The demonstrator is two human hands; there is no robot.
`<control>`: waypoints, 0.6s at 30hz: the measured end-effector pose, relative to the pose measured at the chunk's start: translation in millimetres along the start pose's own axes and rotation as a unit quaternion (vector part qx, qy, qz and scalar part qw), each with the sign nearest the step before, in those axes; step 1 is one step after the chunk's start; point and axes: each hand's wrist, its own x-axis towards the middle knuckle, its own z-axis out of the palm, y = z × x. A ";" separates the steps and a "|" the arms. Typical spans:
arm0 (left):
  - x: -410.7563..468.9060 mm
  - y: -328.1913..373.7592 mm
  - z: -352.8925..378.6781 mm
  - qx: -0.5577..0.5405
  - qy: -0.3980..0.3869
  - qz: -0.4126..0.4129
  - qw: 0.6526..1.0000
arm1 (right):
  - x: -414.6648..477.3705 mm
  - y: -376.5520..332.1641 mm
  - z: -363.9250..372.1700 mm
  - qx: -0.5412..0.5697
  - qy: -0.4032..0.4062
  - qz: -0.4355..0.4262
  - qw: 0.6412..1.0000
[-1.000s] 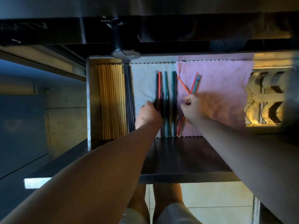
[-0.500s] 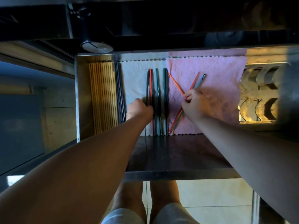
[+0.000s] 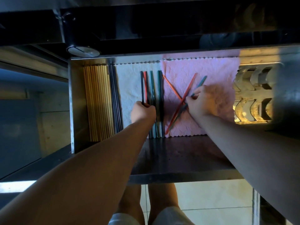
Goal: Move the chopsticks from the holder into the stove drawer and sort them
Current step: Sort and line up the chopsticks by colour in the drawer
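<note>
The open metal stove drawer (image 3: 72, 101) holds a white cloth (image 3: 129, 82) and a pink cloth (image 3: 215, 70). On the white cloth lie parallel dark, red and teal chopsticks (image 3: 151, 85). My left hand (image 3: 142, 112) grips the near part of the dark and red ones at the left of that row. On the pink cloth two red chopsticks (image 3: 172, 88) cross in an X. My right hand (image 3: 201, 101) pinches a teal chopstick (image 3: 202, 81) that lies slanted beside the crossed pair.
A row of several wooden chopsticks (image 3: 97, 101) fills the drawer's left side, with dark chopsticks (image 3: 116, 101) beside them. A metal rack (image 3: 253, 95) sits at the drawer's right. The dark stove front (image 3: 146, 26) overhangs above. Tiled floor (image 3: 211, 197) and my legs show below.
My right hand has slid right along the pink cloth, from the crossing of the red chopsticks onto the teal one. My left hand stays on the aligned row.
</note>
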 end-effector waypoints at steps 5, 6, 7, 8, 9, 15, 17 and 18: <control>3.2 -6.2 3.9 -0.015 -0.003 -0.007 1.000 | 10.2 -9.6 7.3 -0.030 -0.010 0.046 0.998; 3.5 -7.6 3.7 -0.014 -0.005 -0.007 1.000 | 11.9 -9.5 8.7 -0.033 -0.009 0.058 0.998; 3.8 -9.0 3.2 -0.013 -0.004 -0.007 1.000 | 12.0 -10.1 7.8 -0.030 -0.008 0.066 0.997; 3.9 -10.4 2.4 -0.013 -0.002 -0.007 1.000 | 12.4 -8.9 6.8 -0.024 -0.006 0.072 0.997; 4.0 -11.6 1.5 -0.014 0.000 -0.008 1.000 | 11.3 -8.0 4.4 -0.015 -0.001 0.073 0.997; 5.9 -13.1 -1.8 -0.033 0.023 -0.011 0.999 | 8.2 -1.2 -0.7 0.035 0.040 0.046 0.997; 8.1 -11.6 -1.4 -0.039 0.025 -0.012 0.999 | 4.5 -2.1 -0.6 0.041 0.042 0.031 0.998; 9.4 -10.3 -1.0 -0.038 0.026 -0.016 0.999 | 2.2 -2.6 0.6 0.042 0.037 0.022 0.998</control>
